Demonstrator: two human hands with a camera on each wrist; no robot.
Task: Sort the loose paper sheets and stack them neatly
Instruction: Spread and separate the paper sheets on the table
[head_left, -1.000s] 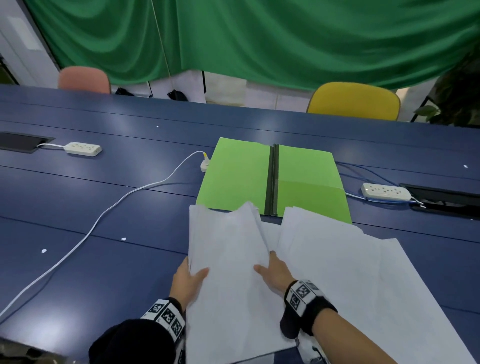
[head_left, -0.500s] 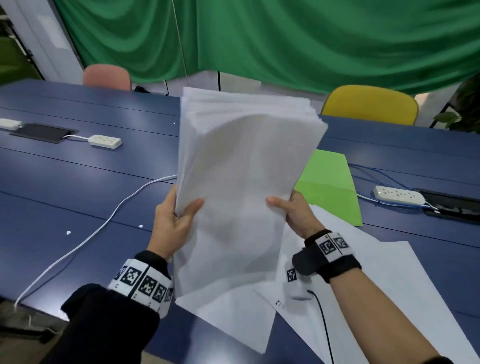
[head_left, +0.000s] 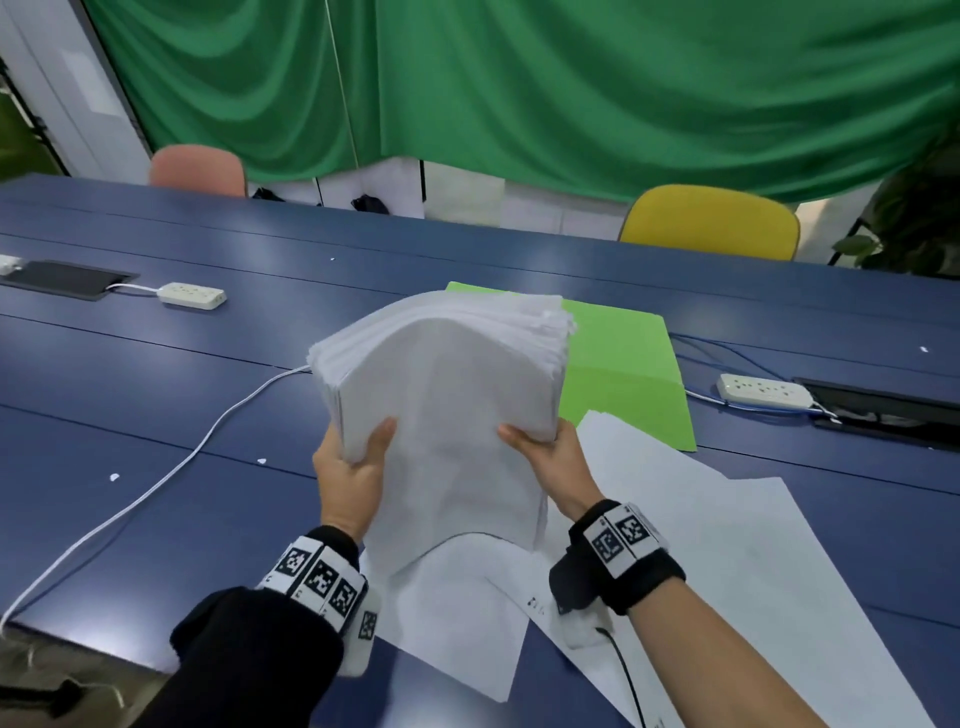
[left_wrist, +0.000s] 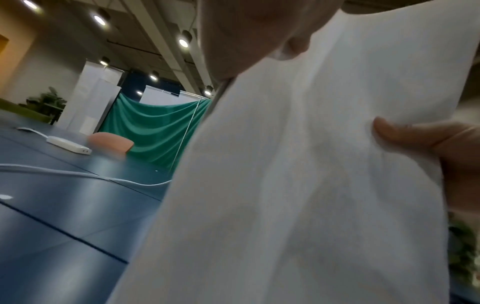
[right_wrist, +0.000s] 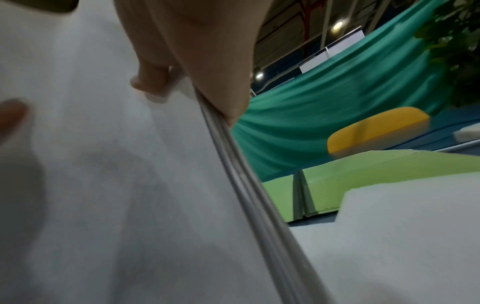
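Observation:
A thick bundle of white paper sheets (head_left: 452, 405) is held off the blue table (head_left: 130, 415), its top edge bent away from me. My left hand (head_left: 353, 462) grips its left edge with the thumb on the front face; my right hand (head_left: 545, 452) grips the right edge the same way. The left wrist view shows the bundle (left_wrist: 298, 174) filling the frame, and the right wrist view shows its layered edge (right_wrist: 249, 185). More loose sheets (head_left: 727, 545) lie flat on the table beneath and to the right. An open green folder (head_left: 623, 374) lies behind the bundle.
A white cable (head_left: 171, 483) crosses the table on the left. White power strips sit at far left (head_left: 192, 295) and at right (head_left: 763, 389), beside a black floor-box lid (head_left: 883, 410). A pink chair (head_left: 197, 166) and a yellow chair (head_left: 711, 221) stand beyond the table.
Both hands picked the bundle up off the table and stood it upright; now it has come lower and its top has tipped away from me.

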